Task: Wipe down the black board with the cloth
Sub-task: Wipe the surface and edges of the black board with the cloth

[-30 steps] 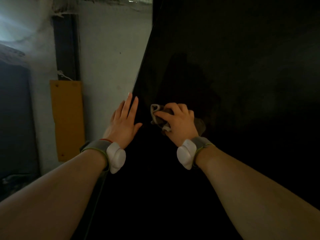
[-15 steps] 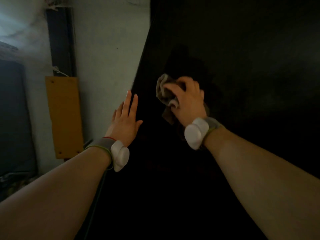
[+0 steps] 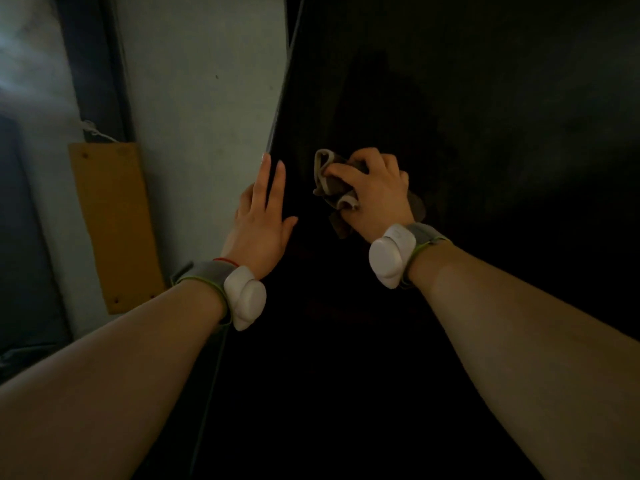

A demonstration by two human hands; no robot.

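Against the large, smooth black board (image 3: 485, 133), the person's right hand (image 3: 377, 192) curls its grip round a crumpled grey-brown cloth (image 3: 330, 185), thumb and fingers bunching the fabric and pressing it to the dark surface. Folds of the cloth spill out to the left of the grip, and a darker flap shows below it, by the wrist. Just left of the grip, apart from the cloth, the left hand (image 3: 263, 220) lies flat along the board's left edge. Its fingers are straight, point upward and hold nothing. Each wrist wears a grey fabric band carrying a white plastic pod: the right pod (image 3: 391, 256) is just below the grip, and the left pod (image 3: 244, 296) is below the flat hand, where a thin red thread also circles the wrist. Farther left of the grip, beyond the board's edge, stands a pale painted wall (image 3: 207, 98). A flat ochre rectangular panel (image 3: 110, 223) sits against it, beside a dark upright post (image 3: 93, 64).
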